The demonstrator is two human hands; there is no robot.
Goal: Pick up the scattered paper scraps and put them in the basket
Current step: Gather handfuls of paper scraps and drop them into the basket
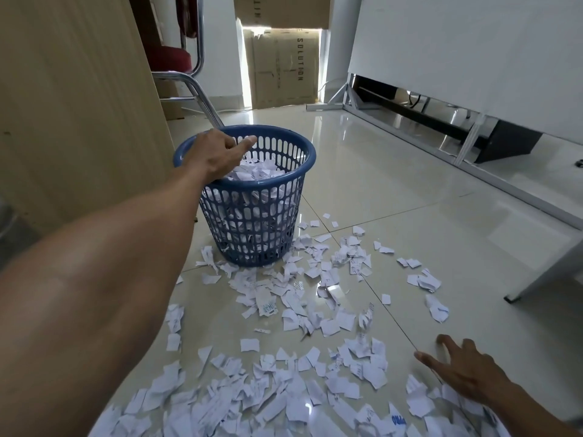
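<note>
Floor (410, 190) carries most of your remaining work. Scraps (284, 383) lie across the tiles in a wide drift, from the foot of the basket (284, 178) down to the near edge of view, thickest closest to you. The basket stands upright beside a wood panel (79, 105), and its mesh shows paper packed well past halfway, so a good share is in. I judge far more loads are left than done.

Your left hand (217, 156) hangs over the basket's mouth, fingers bent down out of sight. I cannot tell whether it holds paper or is empty. Your right hand (467, 370) rests low at the drift's right edge, fingers spread and straight, gripping nothing.
</note>
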